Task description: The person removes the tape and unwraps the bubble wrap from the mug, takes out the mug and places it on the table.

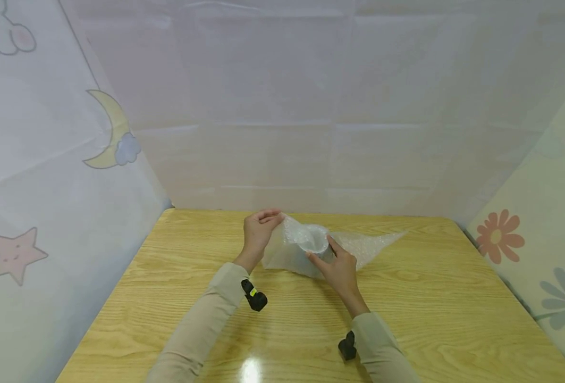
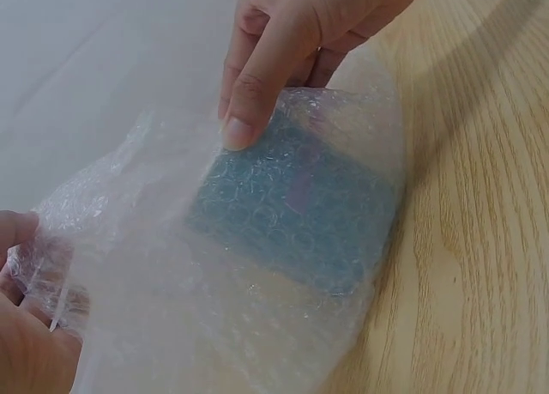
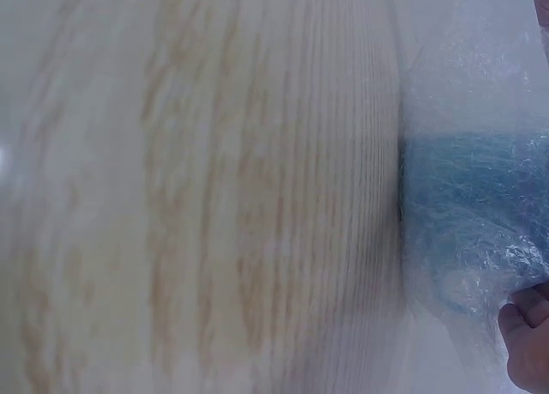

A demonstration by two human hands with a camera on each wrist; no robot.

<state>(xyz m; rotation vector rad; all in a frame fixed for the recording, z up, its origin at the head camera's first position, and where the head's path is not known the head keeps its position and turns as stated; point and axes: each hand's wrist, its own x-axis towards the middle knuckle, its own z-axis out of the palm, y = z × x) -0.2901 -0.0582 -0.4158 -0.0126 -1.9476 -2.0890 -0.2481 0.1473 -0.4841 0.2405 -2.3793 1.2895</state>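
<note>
Near the back of the table, a blue cup-shaped thing with a pinkish mark stands wrapped in clear bubble wrap. Its exact kind is blurred by the wrap. My right hand grips it near the top, thumb and fingers on either side of the round rim. On the other side, my left hand pinches a raised edge of the sheet between thumb and fingers. The left wrist view shows both hands, the left one low at the left edge.
The wood-grain table extends on all sides. A loose tail of the bubble wrap trails off to the right. Pale printed sheets hang behind and at both sides. Black wrist cameras sit on both sleeves.
</note>
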